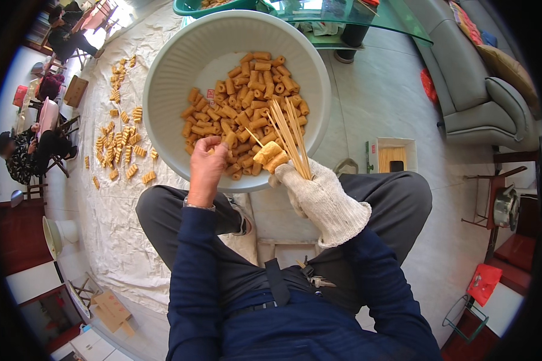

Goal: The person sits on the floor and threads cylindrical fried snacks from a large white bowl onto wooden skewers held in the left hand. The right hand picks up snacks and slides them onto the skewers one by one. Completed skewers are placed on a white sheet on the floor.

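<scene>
A large pale plastic basin [171, 67] stands in front of my knees, with a heap of short brown tube-shaped food pieces [248, 99] inside. My left hand [207, 160], bare, pinches one such piece at the near left rim of the heap. On my right hand [311, 194] is a white knitted work glove. It grips a bundle of thin wooden skewers [291, 135] that fan upward over the basin. One skewer, pointing to the upper left, carries a couple of food pieces [271, 155] close to the gloved fingers.
Several loaded skewers [117, 140] lie on a pale sheet [126, 234] to the left. A box of skewers [392, 155] with a dark phone-like object is at the right. Beyond are a glass table [388, 22], a grey sofa [460, 81] and two seated people [20, 153] at far left.
</scene>
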{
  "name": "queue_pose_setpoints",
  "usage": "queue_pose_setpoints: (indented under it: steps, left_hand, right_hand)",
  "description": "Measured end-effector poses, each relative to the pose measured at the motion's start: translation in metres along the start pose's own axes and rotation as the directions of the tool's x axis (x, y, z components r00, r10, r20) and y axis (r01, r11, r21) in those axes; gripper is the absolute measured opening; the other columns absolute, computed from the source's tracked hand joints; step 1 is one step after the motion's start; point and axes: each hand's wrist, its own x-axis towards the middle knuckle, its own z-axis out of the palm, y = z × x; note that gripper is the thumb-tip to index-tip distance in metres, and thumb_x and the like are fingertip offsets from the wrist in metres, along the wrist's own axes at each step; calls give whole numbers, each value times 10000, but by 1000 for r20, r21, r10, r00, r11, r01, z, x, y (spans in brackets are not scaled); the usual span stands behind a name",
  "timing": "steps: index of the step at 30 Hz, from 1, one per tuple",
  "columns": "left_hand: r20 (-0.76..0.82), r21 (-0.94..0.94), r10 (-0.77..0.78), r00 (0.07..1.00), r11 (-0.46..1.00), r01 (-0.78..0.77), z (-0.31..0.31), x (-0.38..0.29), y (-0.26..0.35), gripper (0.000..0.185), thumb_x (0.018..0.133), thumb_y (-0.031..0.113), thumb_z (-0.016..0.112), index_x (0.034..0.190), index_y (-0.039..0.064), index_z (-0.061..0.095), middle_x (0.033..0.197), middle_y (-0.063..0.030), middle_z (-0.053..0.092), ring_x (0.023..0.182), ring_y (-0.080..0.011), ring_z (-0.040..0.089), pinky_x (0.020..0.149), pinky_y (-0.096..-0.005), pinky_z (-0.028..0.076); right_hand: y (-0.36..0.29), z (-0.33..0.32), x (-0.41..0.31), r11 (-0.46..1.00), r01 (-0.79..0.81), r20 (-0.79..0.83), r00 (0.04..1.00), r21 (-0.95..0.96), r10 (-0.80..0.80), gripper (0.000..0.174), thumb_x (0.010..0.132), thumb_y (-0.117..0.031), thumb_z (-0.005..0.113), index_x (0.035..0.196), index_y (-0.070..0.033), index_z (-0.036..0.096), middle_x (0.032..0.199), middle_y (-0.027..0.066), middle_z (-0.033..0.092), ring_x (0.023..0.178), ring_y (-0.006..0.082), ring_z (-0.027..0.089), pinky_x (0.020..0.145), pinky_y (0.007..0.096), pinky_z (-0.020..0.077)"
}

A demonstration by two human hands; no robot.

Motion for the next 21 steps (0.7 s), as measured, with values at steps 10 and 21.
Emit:
queue_pose_setpoints:
  steps: [10, 21]
  left_hand:
    - [316, -402, -170, 933, 867, 294, -25, -9, 45, 284, 972, 163, 681, 1192, -14, 653, 928, 18, 638, 674, -49, 524, 610, -195, 462]
    - [373, -306, -199, 906, 896, 323, -28, -13, 58, 240, 965, 122, 675, 1163, -13, 656, 920, 3, 640, 645, -51, 522, 593, -186, 444]
  right_hand:
    - [9, 4, 9, 991, -58, 35, 997, -121, 63, 244, 992, -299, 603, 1090, -87, 674, 736, -7, 565, 558, 83, 537, 536, 268, 472]
    - [7, 6, 9, 984, -63, 14, 998, -165, 66, 293, 984, -330, 615, 1101, -66, 666, 779, 19, 601, 606, 95, 580, 565, 277, 503]
